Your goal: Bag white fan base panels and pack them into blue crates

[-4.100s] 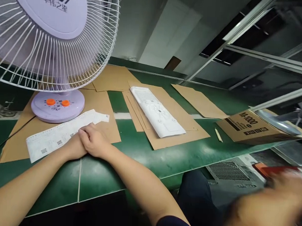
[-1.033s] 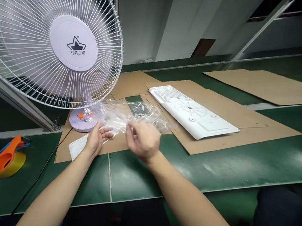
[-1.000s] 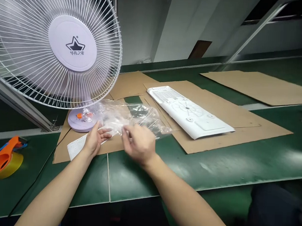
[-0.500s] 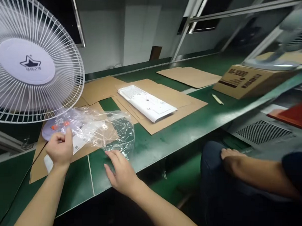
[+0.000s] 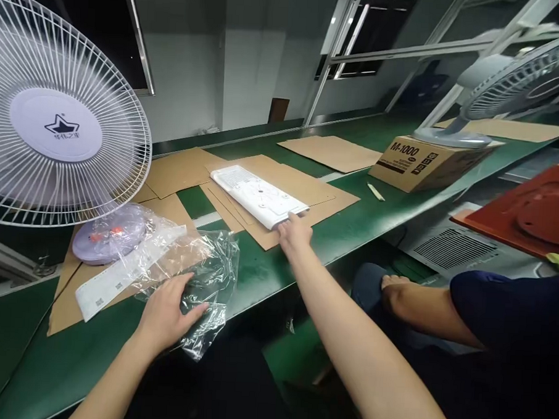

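Note:
A long white plastic panel [image 5: 259, 195] lies on flat cardboard [image 5: 328, 215] on the green bench. My right hand [image 5: 295, 235] has its fingers on the panel's near right end, thumb and fingers closed at the edge. My left hand [image 5: 171, 310], fingers spread, is over the near side of a clear plastic bag [image 5: 212, 262] and grips nothing. Beneath the bag's left part sits a round pale purple base [image 5: 106, 236] with orange pieces. A white printed strip [image 5: 119, 276] lies beside the base, partly under the film.
A large white fan [image 5: 56, 125] stands at the left. Further right are a carton [image 5: 406, 162] with a fan [image 5: 478, 113] on it, a pale strip [image 5: 375, 191] and an orange-red board [image 5: 524, 211]. A seated person's forearm [image 5: 428, 308] is at the right.
My right hand has moved forward and right onto the white panel. My left hand has moved right and nearer, from the purple base to the bag, and its fingers have opened.

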Tool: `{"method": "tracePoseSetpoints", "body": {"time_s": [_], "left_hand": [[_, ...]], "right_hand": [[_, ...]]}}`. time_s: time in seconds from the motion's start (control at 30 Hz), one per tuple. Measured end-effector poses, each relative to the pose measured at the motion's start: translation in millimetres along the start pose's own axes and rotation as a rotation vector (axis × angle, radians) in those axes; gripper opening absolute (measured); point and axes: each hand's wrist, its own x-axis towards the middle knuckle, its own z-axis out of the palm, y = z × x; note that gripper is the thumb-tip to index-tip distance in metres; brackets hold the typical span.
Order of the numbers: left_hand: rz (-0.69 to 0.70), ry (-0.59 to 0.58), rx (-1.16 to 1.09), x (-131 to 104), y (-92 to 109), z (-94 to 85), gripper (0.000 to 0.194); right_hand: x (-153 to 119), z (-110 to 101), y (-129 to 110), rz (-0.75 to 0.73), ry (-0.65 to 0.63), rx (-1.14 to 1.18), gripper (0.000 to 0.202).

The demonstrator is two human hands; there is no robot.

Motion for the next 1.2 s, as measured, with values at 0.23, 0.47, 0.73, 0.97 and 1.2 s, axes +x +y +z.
{"method": "tracePoseSetpoints", "body": {"time_s": [0.23,0.47,0.73,0.97,1.2], "left_hand": [[-0.084,0.137,0.192,-52,-3,9.0,0.081],[-0.038,0.243,0.097,-60,3,17.4,0.050],[-0.041,0.199,0.079,-54,0,11.8,0.023],[-0.046,0.210,0.075,-55,6,8.5,0.026],[-0.002,0.236,0.092,-59,4,9.6,0.027]], "right_hand": [[23,31,3,0.224,-0.149,0.181,0.027],[9,51,13,0.361,-0.250,0.199,0.035],[-17,69,10,0.379,-0.304,0.200,0.051],[-86,20,5,0.274,-0.449,0.212,0.058],[-162,-72,-18,0.223,-0.626,0.199,0.078]]}}
